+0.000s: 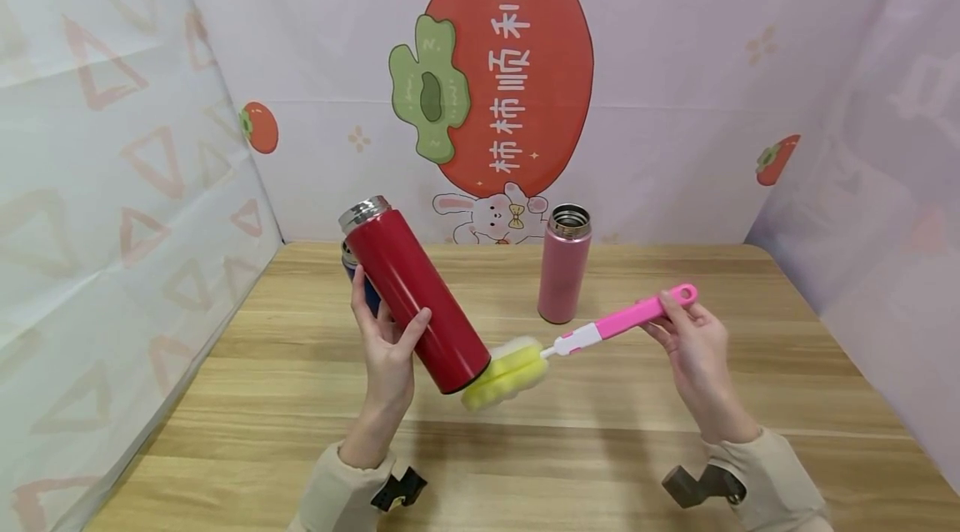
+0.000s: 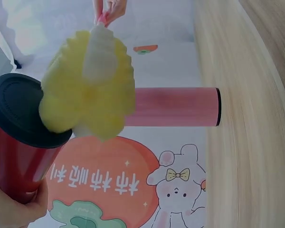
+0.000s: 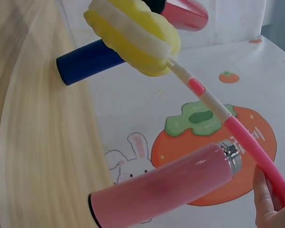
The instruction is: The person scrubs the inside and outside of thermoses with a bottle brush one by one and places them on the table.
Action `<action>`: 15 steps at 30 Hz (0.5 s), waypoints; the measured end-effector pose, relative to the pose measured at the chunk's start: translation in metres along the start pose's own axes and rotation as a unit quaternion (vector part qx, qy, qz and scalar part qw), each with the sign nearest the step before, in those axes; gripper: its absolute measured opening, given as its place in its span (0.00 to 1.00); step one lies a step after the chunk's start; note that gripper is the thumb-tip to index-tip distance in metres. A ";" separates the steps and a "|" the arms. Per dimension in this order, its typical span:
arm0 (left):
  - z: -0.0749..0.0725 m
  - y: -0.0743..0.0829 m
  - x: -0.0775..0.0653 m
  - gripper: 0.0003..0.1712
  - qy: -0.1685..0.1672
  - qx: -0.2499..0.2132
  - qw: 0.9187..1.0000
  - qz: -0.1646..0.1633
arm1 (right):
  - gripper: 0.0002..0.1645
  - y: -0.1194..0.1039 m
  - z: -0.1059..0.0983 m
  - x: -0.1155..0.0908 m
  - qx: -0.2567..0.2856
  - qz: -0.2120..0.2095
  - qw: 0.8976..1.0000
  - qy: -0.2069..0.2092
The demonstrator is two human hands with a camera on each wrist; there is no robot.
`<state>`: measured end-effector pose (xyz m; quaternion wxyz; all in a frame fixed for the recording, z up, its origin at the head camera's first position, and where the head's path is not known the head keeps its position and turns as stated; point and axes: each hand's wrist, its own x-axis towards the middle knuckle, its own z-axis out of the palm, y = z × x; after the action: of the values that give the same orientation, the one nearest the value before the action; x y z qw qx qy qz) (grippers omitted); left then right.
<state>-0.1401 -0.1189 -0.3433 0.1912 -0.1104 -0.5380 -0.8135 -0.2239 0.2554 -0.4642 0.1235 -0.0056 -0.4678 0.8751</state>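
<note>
3 flasks are in view, and 1 of them is in hand: the red flask point(image 1: 420, 298), held up off the table point(image 1: 615, 449). It slants, with its bare steel mouth point(image 1: 365, 213) toward 11 o'clock and its black base point(image 2: 19, 109) toward 5. The left hand point(image 1: 386, 357) has a firm hold, fingers and thumb curled round the side. The right hand point(image 1: 697, 348) is nearly closed, pinching the brush point(image 1: 578, 339) near the end of its pink handle point(image 1: 633, 318). The brush runs from that hand at 2 o'clock down to its yellow sponge point(image 1: 513, 373) at 8, which looks to be touching the base.

The work seems partway along: the sponge is at the outside of the base – not in the mouth. Whether the walls or the inside are done, I cannot tell.

The pink flask point(image 1: 564, 278) stands upright and uncovered, between 1 and 2 o'clock from that base. The blue flask point(image 3: 88, 62) stands at 11, mostly hidden behind the red flask in the head view. Neither is in a hand; if they belong to the job, they may be left to do.
</note>
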 end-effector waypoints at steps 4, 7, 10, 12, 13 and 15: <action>0.001 -0.001 0.000 0.49 0.002 -0.002 1.000 0.007 | 0.14 -0.031 0.050 -0.034 0.004 0.020 1.000 -0.014; 0.002 -0.003 0.000 0.49 0.002 -0.001 1.000 0.013 | 0.07 -0.065 0.096 -0.065 0.021 0.043 0.999 -0.022; 0.002 -0.004 0.000 0.50 0.003 0.004 1.000 0.022 | 0.04 -0.076 0.110 -0.075 0.028 0.058 0.998 -0.018; 0.002 -0.005 0.000 0.50 0.003 0.008 1.000 0.027 | 0.04 -0.078 0.111 -0.077 0.024 0.063 0.998 -0.011; 0.002 -0.006 0.000 0.50 0.004 0.011 1.000 0.029 | 0.04 -0.078 0.111 -0.077 0.023 0.064 0.998 -0.010; 0.002 -0.006 0.000 0.50 0.005 0.014 0.999 0.033 | 0.04 -0.079 0.108 -0.076 0.029 0.064 0.997 -0.011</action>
<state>-0.1430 -0.1154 -0.3476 0.2218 -0.1211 -0.5448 -0.7996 -0.1469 0.1922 -0.3467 0.0620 -0.0224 -0.4426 0.8943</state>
